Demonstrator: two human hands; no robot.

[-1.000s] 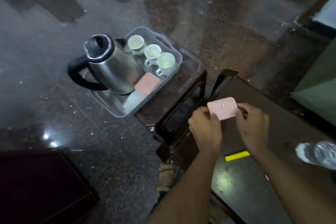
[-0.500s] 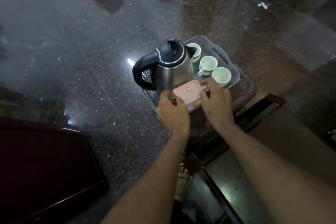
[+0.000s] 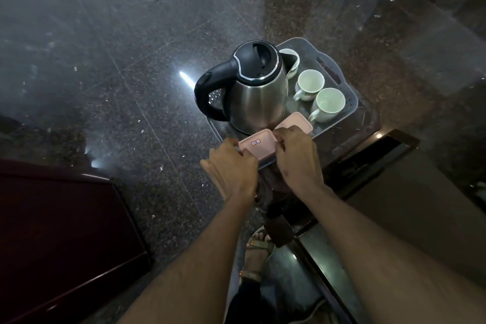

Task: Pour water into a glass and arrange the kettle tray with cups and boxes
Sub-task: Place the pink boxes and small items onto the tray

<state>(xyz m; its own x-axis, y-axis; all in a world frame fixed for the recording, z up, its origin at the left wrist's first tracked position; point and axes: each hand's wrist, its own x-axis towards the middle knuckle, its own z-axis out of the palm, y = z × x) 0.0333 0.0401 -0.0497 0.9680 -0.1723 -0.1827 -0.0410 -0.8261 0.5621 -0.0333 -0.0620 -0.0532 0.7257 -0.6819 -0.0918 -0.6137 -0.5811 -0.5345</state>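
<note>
Dark speckled floor (image 3: 131,66) lay under the tray (image 3: 349,102). Your left hand (image 3: 231,166) and right hand (image 3: 297,158) pinched the pink box (image 3: 259,143) beside the kettle (image 3: 257,95).

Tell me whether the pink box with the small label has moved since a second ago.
Yes. The pink labelled box, gripped by both hands, has come from above the dark wooden chair to the grey tray's near end, beside the steel kettle.
</note>
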